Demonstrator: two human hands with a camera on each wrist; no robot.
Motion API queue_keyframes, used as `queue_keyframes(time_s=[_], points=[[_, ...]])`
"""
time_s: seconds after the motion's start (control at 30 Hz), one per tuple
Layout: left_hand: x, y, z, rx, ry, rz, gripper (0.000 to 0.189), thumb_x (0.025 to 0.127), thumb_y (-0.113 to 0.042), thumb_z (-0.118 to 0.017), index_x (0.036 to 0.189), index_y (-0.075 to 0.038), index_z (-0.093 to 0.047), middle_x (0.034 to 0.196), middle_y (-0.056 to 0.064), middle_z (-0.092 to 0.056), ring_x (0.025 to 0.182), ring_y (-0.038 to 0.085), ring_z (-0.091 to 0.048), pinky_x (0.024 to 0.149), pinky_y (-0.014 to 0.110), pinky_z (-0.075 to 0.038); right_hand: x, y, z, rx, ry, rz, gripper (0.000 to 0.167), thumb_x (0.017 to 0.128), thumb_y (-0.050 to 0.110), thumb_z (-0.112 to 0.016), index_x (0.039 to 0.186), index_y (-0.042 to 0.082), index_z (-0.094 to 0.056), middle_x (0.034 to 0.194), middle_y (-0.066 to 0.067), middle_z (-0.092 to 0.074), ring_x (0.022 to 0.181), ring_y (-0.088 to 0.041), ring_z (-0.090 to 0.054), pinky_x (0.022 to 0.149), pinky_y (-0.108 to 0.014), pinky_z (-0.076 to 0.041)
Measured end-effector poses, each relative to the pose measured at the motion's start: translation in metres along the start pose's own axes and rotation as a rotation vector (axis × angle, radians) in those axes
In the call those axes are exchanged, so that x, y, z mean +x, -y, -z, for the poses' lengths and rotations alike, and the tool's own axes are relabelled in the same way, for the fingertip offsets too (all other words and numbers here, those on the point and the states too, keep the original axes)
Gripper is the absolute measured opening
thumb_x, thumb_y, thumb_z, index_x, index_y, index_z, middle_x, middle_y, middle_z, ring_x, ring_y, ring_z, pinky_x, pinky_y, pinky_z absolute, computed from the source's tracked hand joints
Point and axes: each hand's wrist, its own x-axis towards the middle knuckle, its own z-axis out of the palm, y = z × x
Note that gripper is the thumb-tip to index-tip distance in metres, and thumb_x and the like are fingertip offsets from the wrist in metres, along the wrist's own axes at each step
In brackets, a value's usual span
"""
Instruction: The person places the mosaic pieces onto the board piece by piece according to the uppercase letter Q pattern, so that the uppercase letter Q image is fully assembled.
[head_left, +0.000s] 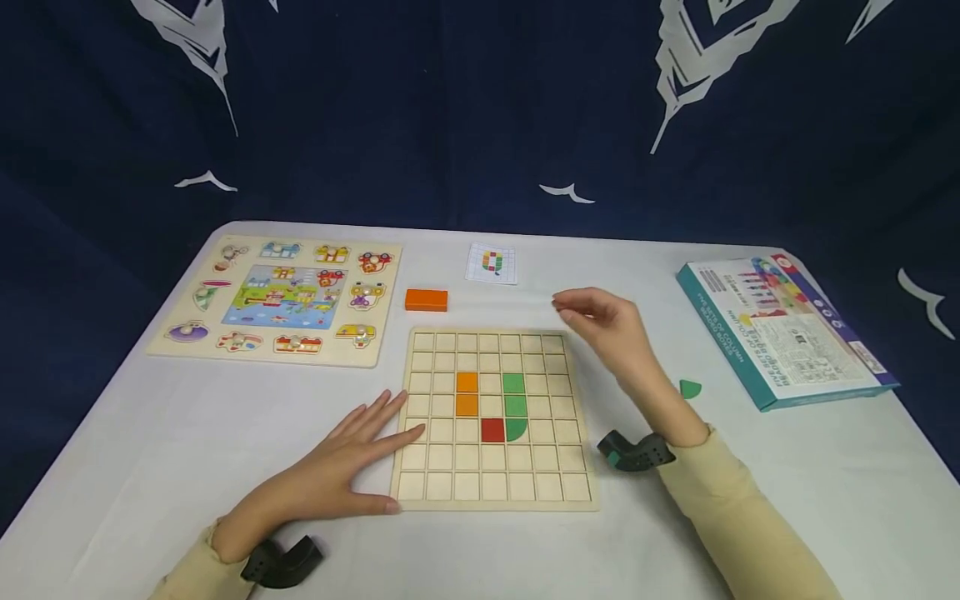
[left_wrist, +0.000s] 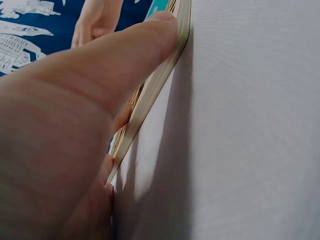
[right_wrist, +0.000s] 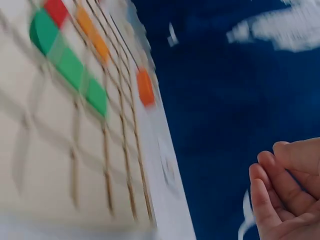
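Observation:
A wooden grid board (head_left: 457, 483) lies on the table. Set in its cells are orange squares (head_left: 467, 393), green squares (head_left: 515, 394), a green quarter-round piece (head_left: 516, 429) and a red square (head_left: 492, 430). My left hand (head_left: 337, 471) rests on the board's left edge with fingers spread; in the left wrist view its thumb (left_wrist: 115, 65) touches the board's side. Past the board's far right corner, my right hand (head_left: 603, 325) hovers with fingers loosely bent. No piece shows between the right hand's fingertips (right_wrist: 266, 159) in the right wrist view.
An orange block stack (head_left: 426, 301) and a pattern card (head_left: 491, 263) lie behind the board. A picture puzzle (head_left: 352, 354) is at left. On the right are a teal-edged box (head_left: 795, 333) and a loose green quarter-round (head_left: 690, 389). A dark patterned cloth (head_left: 480, 108) hangs behind.

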Motion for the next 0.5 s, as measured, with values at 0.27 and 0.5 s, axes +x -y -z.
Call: queue_keyframes(time_s=[0.27, 0.5], points=[[0.001, 0.001, 0.002, 0.01, -0.015, -0.026, 0.082, 0.076, -0.054, -0.069, 0.145, -0.023, -0.038, 0.156, 0.007, -0.005, 0.14, 0.029, 0.001, 0.106, 0.055, -0.006, 0.031, -0.066, 0.061, -0.038, -0.213, -0.22, 0.028, 0.089, 0.023, -0.066, 0.114, 0.011, -0.066, 0.114, -0.003, -0.063, 0.102, -0.013, -0.058, 0.086, -0.026, -0.044], [-0.001, -0.001, 0.002, -0.004, -0.014, -0.019, 0.082, 0.076, -0.052, -0.071, 0.145, -0.022, -0.038, 0.156, 0.008, -0.005, 0.14, 0.029, 0.001, 0.105, 0.056, -0.007, 0.038, -0.1, 0.075, -0.152, -0.207, -0.372, 0.034, 0.092, 0.023, -0.061, 0.124, 0.011, -0.059, 0.122, -0.007, -0.058, 0.102, -0.013, -0.055, 0.085, -0.027, -0.044]])
